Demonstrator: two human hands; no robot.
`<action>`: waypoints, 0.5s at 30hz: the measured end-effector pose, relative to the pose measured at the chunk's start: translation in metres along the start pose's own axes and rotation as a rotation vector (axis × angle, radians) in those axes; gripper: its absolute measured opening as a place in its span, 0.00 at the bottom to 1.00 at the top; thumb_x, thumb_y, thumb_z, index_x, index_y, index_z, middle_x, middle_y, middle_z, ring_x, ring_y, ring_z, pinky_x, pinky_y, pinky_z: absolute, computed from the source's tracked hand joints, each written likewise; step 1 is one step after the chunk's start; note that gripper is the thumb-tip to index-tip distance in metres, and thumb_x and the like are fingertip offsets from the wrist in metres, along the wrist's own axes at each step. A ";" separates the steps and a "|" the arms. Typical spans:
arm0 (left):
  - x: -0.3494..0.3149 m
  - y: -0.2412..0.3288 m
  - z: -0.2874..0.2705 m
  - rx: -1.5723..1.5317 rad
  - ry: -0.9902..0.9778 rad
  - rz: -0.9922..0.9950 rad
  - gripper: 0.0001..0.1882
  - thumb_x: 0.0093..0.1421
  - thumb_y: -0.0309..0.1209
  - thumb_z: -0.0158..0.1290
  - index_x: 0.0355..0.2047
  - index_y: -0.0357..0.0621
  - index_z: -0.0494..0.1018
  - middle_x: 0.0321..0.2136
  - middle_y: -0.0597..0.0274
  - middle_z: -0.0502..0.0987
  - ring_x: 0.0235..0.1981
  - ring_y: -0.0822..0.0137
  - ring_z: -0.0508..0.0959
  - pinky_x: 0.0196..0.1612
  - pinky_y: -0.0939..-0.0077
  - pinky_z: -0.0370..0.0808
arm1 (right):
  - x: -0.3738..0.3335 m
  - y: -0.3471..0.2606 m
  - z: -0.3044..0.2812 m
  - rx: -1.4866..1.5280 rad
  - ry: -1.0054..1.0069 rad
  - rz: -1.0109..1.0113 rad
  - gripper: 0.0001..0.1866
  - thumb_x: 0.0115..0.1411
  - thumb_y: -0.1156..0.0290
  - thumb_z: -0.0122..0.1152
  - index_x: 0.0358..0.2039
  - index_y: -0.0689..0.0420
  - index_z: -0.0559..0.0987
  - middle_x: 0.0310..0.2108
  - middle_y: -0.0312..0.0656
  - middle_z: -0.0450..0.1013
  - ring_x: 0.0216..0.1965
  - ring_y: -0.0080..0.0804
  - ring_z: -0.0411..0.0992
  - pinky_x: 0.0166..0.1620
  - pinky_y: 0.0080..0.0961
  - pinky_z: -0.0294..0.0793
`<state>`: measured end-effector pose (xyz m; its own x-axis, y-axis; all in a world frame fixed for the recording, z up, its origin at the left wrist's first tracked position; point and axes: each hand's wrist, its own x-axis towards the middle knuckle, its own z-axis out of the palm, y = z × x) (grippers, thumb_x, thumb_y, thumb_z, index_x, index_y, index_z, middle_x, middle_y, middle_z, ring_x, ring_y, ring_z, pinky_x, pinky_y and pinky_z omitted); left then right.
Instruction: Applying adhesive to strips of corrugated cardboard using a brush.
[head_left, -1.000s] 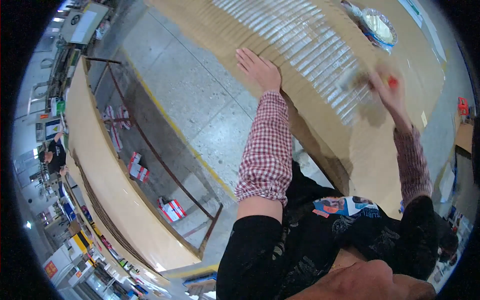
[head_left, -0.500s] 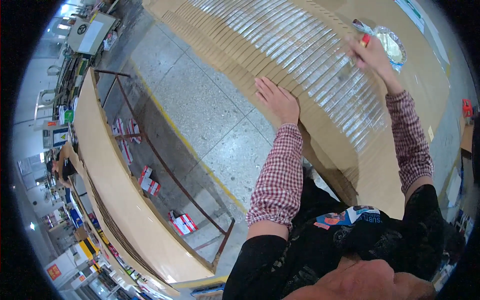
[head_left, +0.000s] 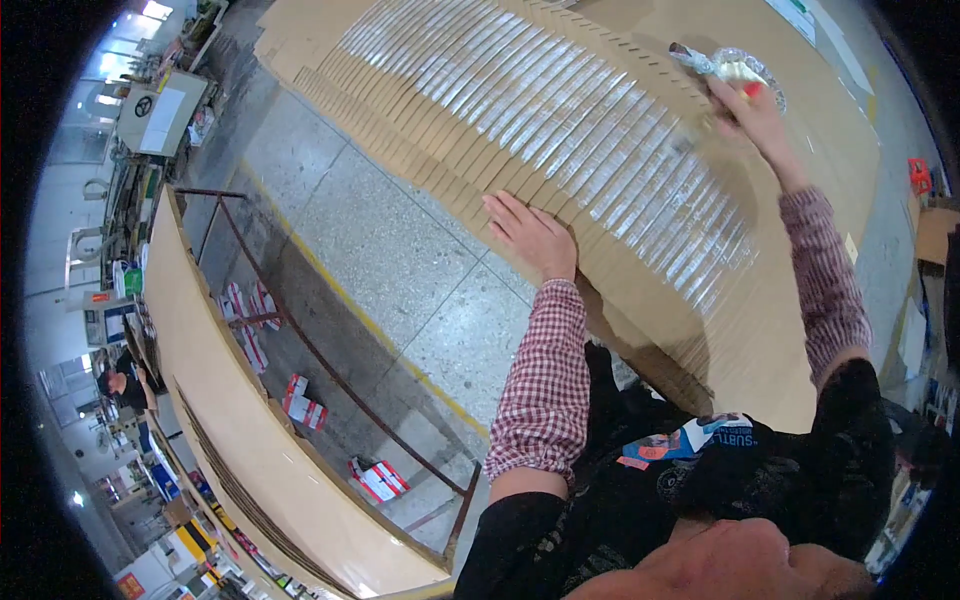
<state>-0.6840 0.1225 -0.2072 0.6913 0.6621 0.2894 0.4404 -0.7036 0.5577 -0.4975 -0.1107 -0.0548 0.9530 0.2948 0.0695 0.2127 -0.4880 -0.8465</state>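
Note:
Overlapping cardboard sheets lie fanned out in front of me, with shiny wet-looking strips across their exposed edges. My left hand rests flat on the near left edge of these sheets, fingers stretched out. At the right side of the fan, my right hand is closed around a brush with a red handle end. Its lower part is blurred and partly hidden by the hand. Just beyond that hand stands a plastic-lined bowl of white paste. A wrapped stick-like thing lies at its left rim.
A long bench-like board on a rusty metal frame stands to the left. Red and white packages lie on the floor beneath the frame. Another person is at the far left. A cardboard box sits at the right.
My right hand has shifted slightly toward the bowl, the brush still in it. My left hand keeps its place on the cardboard edge. The whole view has turned a little.

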 end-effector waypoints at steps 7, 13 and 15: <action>0.002 -0.005 0.001 -0.031 0.031 0.001 0.27 0.60 0.31 0.34 0.58 0.29 0.47 0.61 0.41 0.46 0.63 0.51 0.45 0.63 0.59 0.39 | 0.032 0.039 0.025 0.190 0.046 -0.045 0.19 0.56 0.56 0.55 0.21 0.61 0.74 0.14 0.31 0.66 0.15 0.15 0.64 0.20 0.15 0.61; 0.004 -0.002 0.001 -0.013 0.052 -0.005 0.28 0.60 0.31 0.35 0.59 0.30 0.47 0.61 0.43 0.46 0.63 0.53 0.45 0.63 0.60 0.39 | 0.009 0.031 -0.010 -0.024 -0.092 0.092 0.18 0.56 0.57 0.55 0.20 0.60 0.73 0.14 0.30 0.66 0.14 0.14 0.63 0.19 0.13 0.61; 0.004 0.002 0.005 -0.033 0.036 -0.008 0.28 0.60 0.31 0.35 0.59 0.30 0.47 0.61 0.44 0.46 0.63 0.53 0.45 0.63 0.60 0.39 | 0.029 0.020 0.011 0.238 0.005 -0.042 0.18 0.57 0.57 0.55 0.21 0.60 0.72 0.15 0.30 0.66 0.14 0.14 0.63 0.18 0.13 0.60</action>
<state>-0.6780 0.1224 -0.2092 0.6664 0.6769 0.3126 0.4259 -0.6898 0.5855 -0.4681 -0.1030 -0.0759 0.9457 0.3062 0.1093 0.1959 -0.2683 -0.9432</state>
